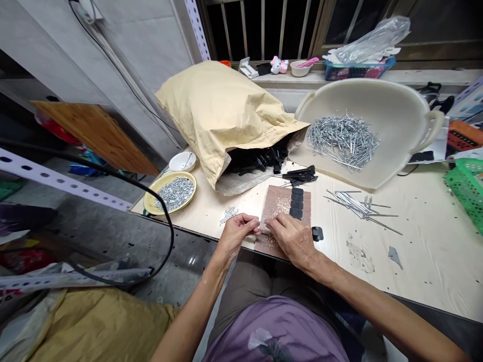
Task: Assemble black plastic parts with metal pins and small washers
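Note:
A thin metal pin (262, 222) runs between my two hands, just over a brown board (277, 198) at the table's front edge. My left hand (237, 234) is closed, with thumb and fingers pinching the pin's left end; whether a small part is also in that pinch cannot be told. My right hand (292, 239) pinches the other end, its lower fingers curled and partly hidden. A row of black plastic pads (297, 205) lies on the board, and one more black pad (317, 233) sits beside my right wrist. Small metal pieces (228, 215) are scattered near my left hand.
A yellow bowl (190, 201) of small metal parts and a white bowl (182, 162) stand left. Behind are a paper sack (226, 110) of black parts and a large white basin (396, 115) of metal pins. Loose pins (358, 205) and a green basket (468, 188) are right.

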A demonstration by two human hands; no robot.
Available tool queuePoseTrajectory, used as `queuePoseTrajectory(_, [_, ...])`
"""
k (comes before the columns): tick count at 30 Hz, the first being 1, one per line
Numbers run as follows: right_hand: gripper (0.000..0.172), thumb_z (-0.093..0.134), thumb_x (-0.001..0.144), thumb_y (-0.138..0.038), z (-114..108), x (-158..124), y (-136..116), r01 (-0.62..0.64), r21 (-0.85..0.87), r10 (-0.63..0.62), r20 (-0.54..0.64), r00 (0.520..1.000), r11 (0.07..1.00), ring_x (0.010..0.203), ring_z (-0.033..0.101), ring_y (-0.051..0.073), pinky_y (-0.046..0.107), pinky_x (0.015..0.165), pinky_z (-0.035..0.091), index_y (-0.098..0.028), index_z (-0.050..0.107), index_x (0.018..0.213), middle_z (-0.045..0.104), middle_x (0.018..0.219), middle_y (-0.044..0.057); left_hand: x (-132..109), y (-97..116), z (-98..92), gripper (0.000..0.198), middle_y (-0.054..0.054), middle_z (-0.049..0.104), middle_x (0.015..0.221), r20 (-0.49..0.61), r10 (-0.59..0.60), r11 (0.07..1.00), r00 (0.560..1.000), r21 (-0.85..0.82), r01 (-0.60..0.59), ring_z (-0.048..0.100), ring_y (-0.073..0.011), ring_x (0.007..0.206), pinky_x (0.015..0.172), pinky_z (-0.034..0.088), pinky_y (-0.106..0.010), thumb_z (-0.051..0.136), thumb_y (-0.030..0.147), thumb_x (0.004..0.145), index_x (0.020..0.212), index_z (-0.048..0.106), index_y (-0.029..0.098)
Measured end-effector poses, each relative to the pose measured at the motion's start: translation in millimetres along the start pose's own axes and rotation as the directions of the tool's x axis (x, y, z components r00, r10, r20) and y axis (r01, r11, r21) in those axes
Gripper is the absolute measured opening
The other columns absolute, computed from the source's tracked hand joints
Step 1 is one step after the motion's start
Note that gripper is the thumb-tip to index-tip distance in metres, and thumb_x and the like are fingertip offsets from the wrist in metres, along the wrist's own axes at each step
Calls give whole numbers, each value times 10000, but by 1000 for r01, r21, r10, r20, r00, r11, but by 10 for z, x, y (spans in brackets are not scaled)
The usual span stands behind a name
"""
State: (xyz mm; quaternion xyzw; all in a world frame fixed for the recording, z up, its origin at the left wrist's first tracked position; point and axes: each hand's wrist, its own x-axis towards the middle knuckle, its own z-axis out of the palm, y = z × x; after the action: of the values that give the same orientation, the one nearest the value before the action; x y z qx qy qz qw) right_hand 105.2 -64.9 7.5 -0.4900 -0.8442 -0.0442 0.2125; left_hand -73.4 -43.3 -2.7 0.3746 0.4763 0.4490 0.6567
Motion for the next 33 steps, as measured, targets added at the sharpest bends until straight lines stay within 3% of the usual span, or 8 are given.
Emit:
queuePoseTrajectory(10, [205,423,951,-239,-7,-18,9,-13,-41,13,-11,1000,999,720,510,147,285,641,298,-218,614,878,594,783,26,32,-51,1,305,-14,627,595,13,24,995,1000,98,-25,589,-111,541,566,500,-245,764,366,652,774,662,107])
queuePoseTrajectory(15, [228,430,951,-272,-17,-12,14,-19,-57,19,-10,1000,998,698,519,139,279,635,306,-216,626,851,604,790,28,37,-86,9,322,-17,632,640,36,7,998,999,63,-10,585,-105,571,597,518,-253,766,362,651,817,667,103])
queuePoseTrajectory(22, [265,381,970,-322,-28,-29,56,-175,204,151,128,980,963,692,549,120,248,569,319,-211,616,916,608,821,20,6,-68,73,291,-3,606,625,15,70,990,997,119,-71,567,-94,552,551,499,-226,737,375,687,791,661,114])
queuePoseTrajectory(28, [224,416,944,-184,-29,-32,51,33,-14,-33,11,999,999,774,528,161,293,657,316,-197,630,879,620,831,52,16,-13,104,355,8,587,587,49,-111,994,993,-3,111,526,-67,490,520,463,-203,790,405,601,722,629,113])
queuePoseTrajectory(33, [231,399,960,-285,-51,-10,120,-108,164,89,120,989,981,702,534,126,246,575,335,-199,605,898,592,839,30,21,-31,130,313,15,587,601,19,63,990,998,122,-65,540,-82,511,525,452,-211,742,404,671,760,648,119])
